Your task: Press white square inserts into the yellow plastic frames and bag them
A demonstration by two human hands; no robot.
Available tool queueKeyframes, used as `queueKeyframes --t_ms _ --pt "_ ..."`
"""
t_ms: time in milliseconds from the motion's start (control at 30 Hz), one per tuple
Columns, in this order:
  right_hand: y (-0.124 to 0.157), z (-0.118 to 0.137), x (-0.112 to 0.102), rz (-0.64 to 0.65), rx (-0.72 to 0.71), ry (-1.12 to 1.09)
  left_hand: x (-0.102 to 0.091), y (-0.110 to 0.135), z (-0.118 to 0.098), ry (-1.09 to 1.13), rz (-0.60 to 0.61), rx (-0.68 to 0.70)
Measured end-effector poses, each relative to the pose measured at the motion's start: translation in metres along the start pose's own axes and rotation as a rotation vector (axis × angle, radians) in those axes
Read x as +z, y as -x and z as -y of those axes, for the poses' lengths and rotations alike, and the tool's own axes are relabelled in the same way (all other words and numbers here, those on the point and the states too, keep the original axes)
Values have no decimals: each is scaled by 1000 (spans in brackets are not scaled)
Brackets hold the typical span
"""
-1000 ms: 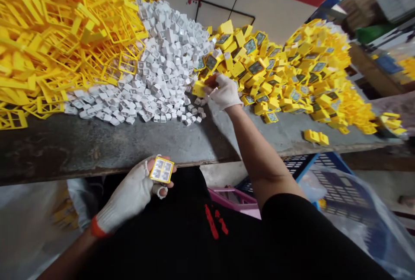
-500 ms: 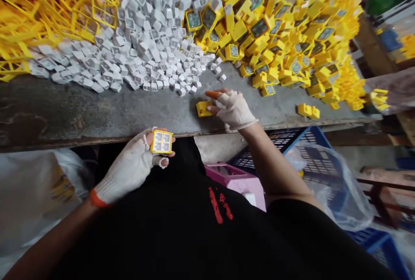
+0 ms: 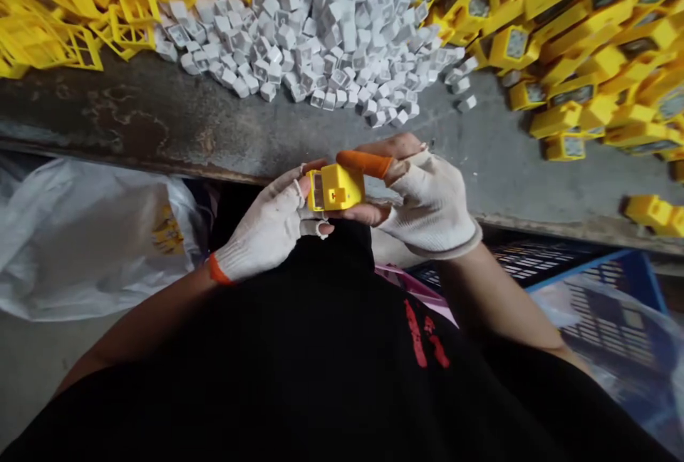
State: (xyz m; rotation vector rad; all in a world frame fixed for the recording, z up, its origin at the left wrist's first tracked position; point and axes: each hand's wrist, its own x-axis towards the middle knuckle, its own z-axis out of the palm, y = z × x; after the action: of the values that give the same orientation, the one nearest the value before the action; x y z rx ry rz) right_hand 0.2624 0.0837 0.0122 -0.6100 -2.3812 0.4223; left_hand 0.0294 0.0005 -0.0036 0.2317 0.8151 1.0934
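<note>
My left hand (image 3: 267,223), in a white fingerless glove with an orange cuff, is closed around a yellow plastic frame (image 3: 312,194) that carried white keycaps. My right hand (image 3: 430,198), also gloved and with an orange cover on one finger, pinches a small yellow plastic housing (image 3: 347,187). The housing sits up against the frame, over the edge of the bench. How far the two are joined I cannot tell. Loose white keycaps (image 3: 331,77) lie heaped just beyond my hands.
On the metal bench (image 3: 224,130), yellow frames (image 3: 48,13) pile up at the left and yellow housings (image 3: 603,55) at the right. Two-part yellow pieces (image 3: 655,214) lie near the right edge. Below are a white sack (image 3: 96,241) and a blue crate (image 3: 614,291).
My right hand has lifted the yellow housing off the bench and brought it to the frame in my left hand. The camera view has shifted left and closer.
</note>
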Motion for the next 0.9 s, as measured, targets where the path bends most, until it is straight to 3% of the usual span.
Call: queueKeyframes --t_ms 200,467,533,633,700,767,900 --pt "-2 -4 6 1 -64 -23 -7 -1 2 17 13 15" --pt "3 -4 9 93 22 18 -11 1 7 -95 9 90" --pt "5 2 14 59 -24 67 -11 4 8 -192 2 133" --pt "8 15 31 -94 -112 219 -14 8 5 -482 -47 271" --pt "10 19 44 -152 -79 253 -16 9 1 -707 -103 373" --pt "10 17 50 -124 66 88 -18 10 -2 -866 -121 466" --pt "1 10 46 -49 402 -543 -22 14 -6 -1088 -42 792"
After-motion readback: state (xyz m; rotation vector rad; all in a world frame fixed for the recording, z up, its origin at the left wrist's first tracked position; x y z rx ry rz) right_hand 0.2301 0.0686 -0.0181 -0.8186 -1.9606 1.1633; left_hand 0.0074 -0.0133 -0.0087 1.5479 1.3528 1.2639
